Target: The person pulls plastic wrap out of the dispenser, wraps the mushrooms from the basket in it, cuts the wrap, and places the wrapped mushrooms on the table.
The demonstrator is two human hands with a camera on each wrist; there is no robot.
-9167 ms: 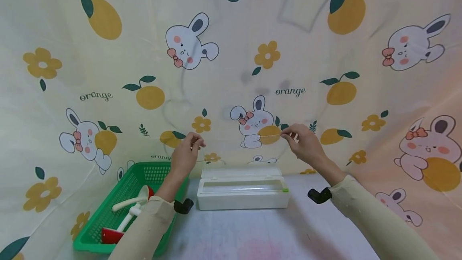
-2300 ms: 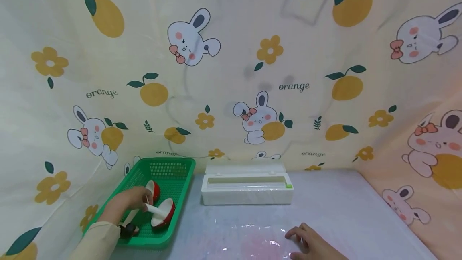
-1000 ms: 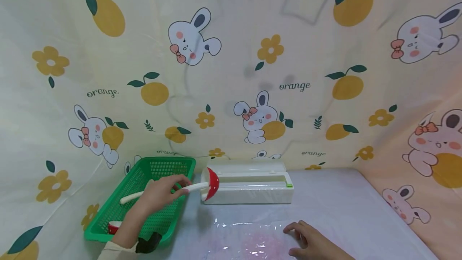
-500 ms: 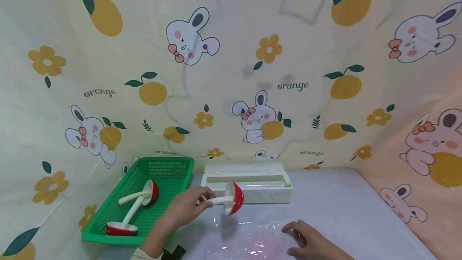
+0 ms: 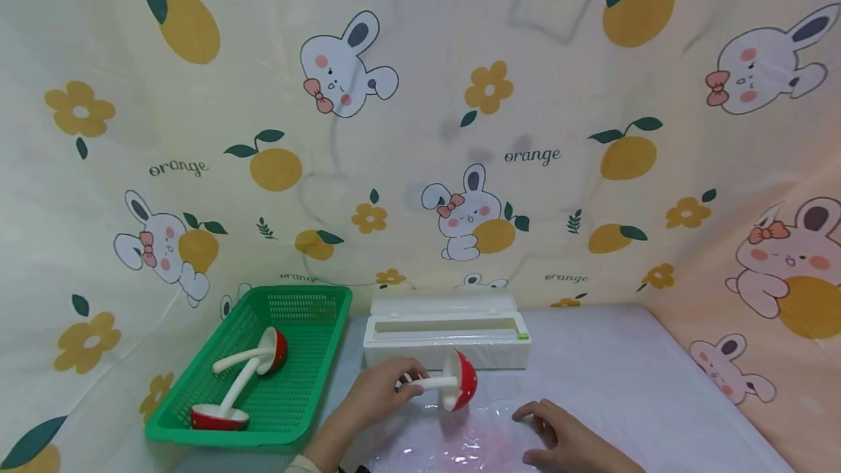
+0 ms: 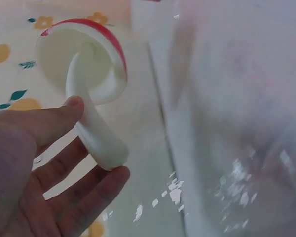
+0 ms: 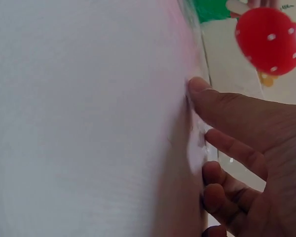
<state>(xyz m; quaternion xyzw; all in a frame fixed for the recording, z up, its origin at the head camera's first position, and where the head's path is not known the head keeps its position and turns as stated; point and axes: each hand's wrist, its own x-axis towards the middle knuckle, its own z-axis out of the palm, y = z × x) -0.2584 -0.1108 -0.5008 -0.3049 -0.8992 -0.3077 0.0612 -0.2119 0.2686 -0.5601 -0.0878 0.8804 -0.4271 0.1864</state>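
Observation:
My left hand (image 5: 381, 389) pinches the white stem of a toy mushroom (image 5: 464, 379) with a red, white-dotted cap, held sideways above the table. In the left wrist view, thumb and fingers grip that stem (image 6: 101, 136) and the hollow underside of the cap faces the camera. A sheet of clear plastic film (image 5: 482, 433) lies on the table below. My right hand (image 5: 568, 440) rests at the film's right edge, its fingers loosely bent and fingertips down. The red cap (image 7: 271, 39) also appears beyond the right hand in the right wrist view.
A green basket (image 5: 322, 378) on the left holds two more toy mushrooms (image 5: 220, 418). Behind the film stands a white cling film dispenser (image 5: 447, 355), lid raised, with a green slider (image 5: 523, 336). A patterned cloth (image 5: 420, 130) hangs behind the table.
My left hand has taken a toy mushroom from the basket and carried it right, over the film. Earlier both hands were raised over the dispenser; the film now lies flat. Lately my right hand stays put.

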